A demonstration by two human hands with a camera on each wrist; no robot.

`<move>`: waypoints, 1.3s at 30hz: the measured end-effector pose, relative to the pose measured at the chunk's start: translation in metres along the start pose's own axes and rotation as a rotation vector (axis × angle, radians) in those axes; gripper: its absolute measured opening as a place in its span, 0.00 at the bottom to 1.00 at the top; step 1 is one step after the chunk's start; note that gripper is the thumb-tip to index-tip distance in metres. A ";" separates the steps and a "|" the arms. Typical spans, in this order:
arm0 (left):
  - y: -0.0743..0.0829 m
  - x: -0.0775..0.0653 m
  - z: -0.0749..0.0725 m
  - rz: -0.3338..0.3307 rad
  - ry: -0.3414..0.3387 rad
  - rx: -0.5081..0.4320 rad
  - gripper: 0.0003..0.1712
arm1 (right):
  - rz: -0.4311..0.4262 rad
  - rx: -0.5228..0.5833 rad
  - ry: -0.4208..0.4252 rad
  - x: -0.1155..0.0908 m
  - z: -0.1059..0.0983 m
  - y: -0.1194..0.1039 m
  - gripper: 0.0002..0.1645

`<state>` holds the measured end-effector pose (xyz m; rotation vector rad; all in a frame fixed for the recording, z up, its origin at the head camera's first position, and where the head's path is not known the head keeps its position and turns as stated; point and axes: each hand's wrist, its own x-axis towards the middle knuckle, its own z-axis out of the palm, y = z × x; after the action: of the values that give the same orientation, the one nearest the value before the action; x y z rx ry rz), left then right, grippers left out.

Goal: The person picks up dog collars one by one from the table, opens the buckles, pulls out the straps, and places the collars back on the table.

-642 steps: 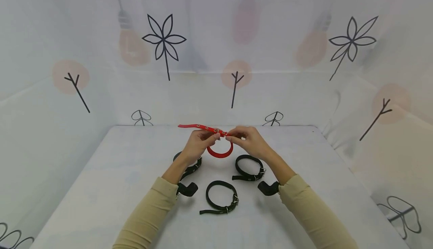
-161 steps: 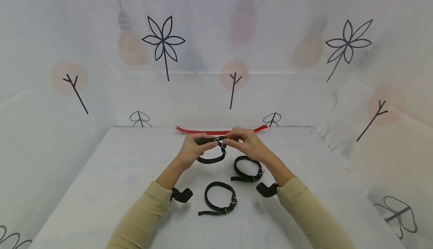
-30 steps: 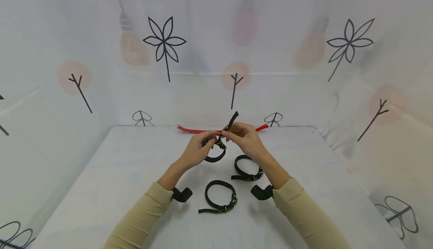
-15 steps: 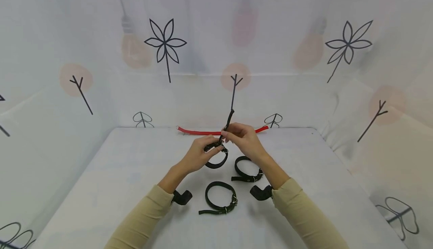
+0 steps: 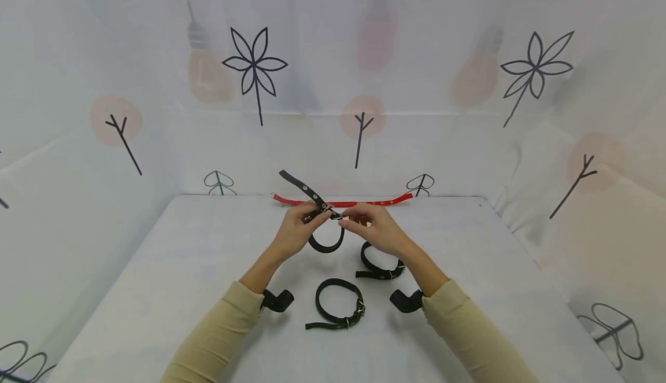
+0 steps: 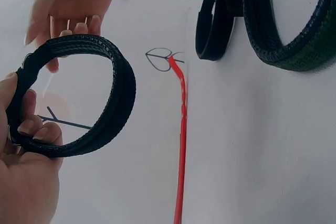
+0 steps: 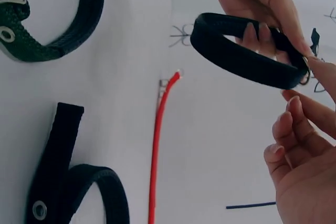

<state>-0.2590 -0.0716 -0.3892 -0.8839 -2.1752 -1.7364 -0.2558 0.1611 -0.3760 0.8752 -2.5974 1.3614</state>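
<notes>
Head view: nearest, dark-green looped woven collar lies midway betw. L & R edges of white cloth-covered table. Just beyond, nearer R edge: black looped fabric collar. Held up over far half: black ring-shaped webbing collar, eyelet tail up-left. L hand grips it by metal fitting; R hand pinches there too. Far edge: flat red eyelet strap. Prob. buckle work: best keep L grip firm nr metal, tail untwisted, R fingertips gentle.
</notes>
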 end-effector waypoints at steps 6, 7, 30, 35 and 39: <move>0.018 0.000 -0.001 -0.052 -0.011 -0.061 0.09 | -0.036 -0.018 0.021 0.002 0.003 -0.002 0.09; 0.018 0.000 -0.002 -0.070 -0.015 -0.069 0.09 | -0.037 -0.024 0.025 0.002 0.003 -0.002 0.08; -0.019 -0.004 -0.001 -0.126 0.048 -0.199 0.09 | -0.011 -0.013 -0.022 -0.010 -0.013 0.013 0.07; -0.019 -0.003 0.002 -0.117 0.008 -0.195 0.09 | -0.057 -0.042 -0.023 -0.005 -0.012 0.009 0.09; -0.020 -0.004 0.000 -0.138 0.036 -0.185 0.09 | -0.060 -0.060 -0.003 -0.007 -0.015 0.012 0.08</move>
<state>-0.2678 -0.0753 -0.4075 -0.7516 -2.1246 -2.0293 -0.2590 0.1807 -0.3780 0.9393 -2.5777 1.2607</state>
